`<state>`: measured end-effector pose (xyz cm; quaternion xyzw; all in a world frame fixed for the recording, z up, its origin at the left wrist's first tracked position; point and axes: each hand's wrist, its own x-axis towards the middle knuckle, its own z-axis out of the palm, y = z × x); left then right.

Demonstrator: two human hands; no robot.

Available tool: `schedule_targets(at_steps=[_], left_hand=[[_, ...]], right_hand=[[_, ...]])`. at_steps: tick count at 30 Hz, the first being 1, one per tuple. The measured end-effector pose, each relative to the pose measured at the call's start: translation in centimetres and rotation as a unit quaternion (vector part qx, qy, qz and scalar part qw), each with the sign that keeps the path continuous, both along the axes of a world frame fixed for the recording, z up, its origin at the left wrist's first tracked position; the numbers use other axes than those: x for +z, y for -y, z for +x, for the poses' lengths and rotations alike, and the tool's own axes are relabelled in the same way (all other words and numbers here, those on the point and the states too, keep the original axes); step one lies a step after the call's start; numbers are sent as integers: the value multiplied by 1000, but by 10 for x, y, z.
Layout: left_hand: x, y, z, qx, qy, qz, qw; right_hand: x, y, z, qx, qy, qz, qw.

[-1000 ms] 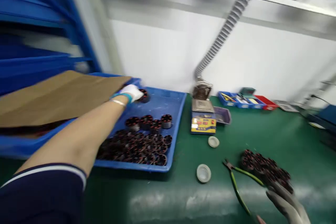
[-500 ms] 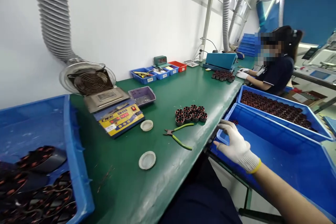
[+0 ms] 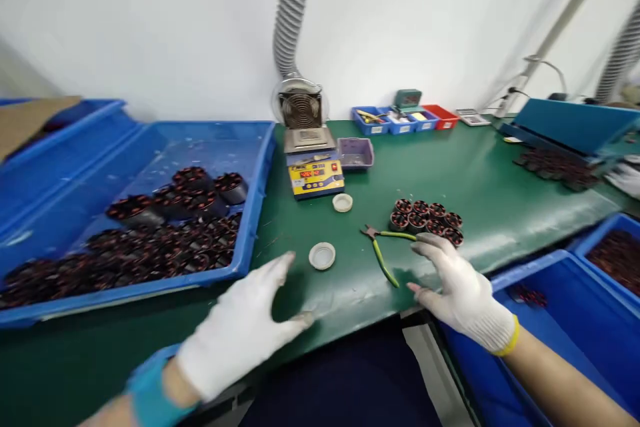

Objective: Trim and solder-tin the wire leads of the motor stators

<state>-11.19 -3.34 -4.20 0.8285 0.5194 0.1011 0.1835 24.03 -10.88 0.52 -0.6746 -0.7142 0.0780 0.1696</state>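
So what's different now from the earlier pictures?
The left hand let go of a coil part in the big blue tray and came right, to the green table's front edge. The right hand moved left from the blue bin toward the green-handled pliers. The pliers, two little dishes and bunch of coil parts look unmoved.

We see a smooth green tabletop (image 3: 395, 173), glossy along its front edge, against a matt white wall (image 3: 195, 33). Our white gloves (image 3: 230, 340) are matt knitted cloth, ribbed at the right cuff. The blue tray (image 3: 256, 207) is smooth plastic, the brown sheet (image 3: 37, 119) matt, paper or card, we cannot tell which. The pliers (image 3: 381, 260) pair a metal head with smooth green grips
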Motion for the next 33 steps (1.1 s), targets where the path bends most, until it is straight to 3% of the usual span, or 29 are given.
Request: schedule_targets(at_steps=[2,4,9,12,15,17,20,23,25,27,30,33], left_hand=[[-23,12,26,23,-12,13,1000],[-35,8,47,64,-21,25,997],[-30,-40,81,100,-6,-51,994],[-29,-79,102,97,12,-86,991],[-29,-107,118,122,27,-90,988],[-22,-110,124,164,75,-84,980],[4,-86,126,258,206,-94,939],[35,-40,120,335,351,-199,851],[52,-10,114,370,400,-280,791],[62,14,105,403,406,-319,756],[70,26,78,455,383,-294,748],[73,5,23,531,320,-184,763]], right_hand=[[-3,-39,-17,45,1,-72,996],[-7,-89,-36,53,27,-122,991],[-25,-209,-79,73,116,-148,979],[-34,-249,-89,105,129,-167,972],[-34,-265,-80,139,125,-156,970],[-25,-263,-69,139,128,-166,968],[-4,-234,-48,108,94,-176,974],[22,-178,-28,100,-34,-216,971],[37,-135,-18,74,-102,-306,944],[48,-101,-11,23,-120,-391,912],[54,-78,-8,-27,-141,-431,891],[46,-94,-21,-20,-220,-431,875]])
